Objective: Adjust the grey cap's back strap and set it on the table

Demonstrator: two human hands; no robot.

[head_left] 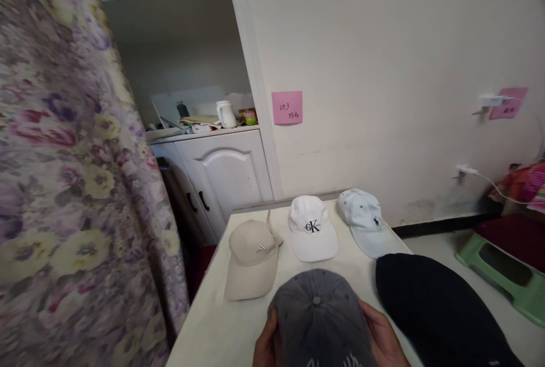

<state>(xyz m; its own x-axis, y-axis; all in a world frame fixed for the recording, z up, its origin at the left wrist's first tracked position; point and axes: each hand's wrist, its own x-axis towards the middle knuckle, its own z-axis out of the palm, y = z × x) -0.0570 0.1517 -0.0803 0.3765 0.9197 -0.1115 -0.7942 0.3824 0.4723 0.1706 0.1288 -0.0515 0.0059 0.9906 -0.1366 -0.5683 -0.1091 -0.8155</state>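
Note:
At the bottom of the view a grey washed cap [320, 316] rests on a pale table [213, 321]. My left hand [266, 341] grips its left side and my right hand [383, 336] grips its right side, fingers curled round the crown. Beyond it lie a beige cap [251, 256], a white cap with a black logo [311, 228] and a light blue cap [365, 219]. A black cap [438, 304] lies to the right of the grey one.
A flowered curtain [63, 185] hangs at the left. White cupboards [225, 171] with a mug [225, 113] stand behind the table. A pink note [286, 107] is stuck on the wall. A green stool [506, 273] stands on the floor at right.

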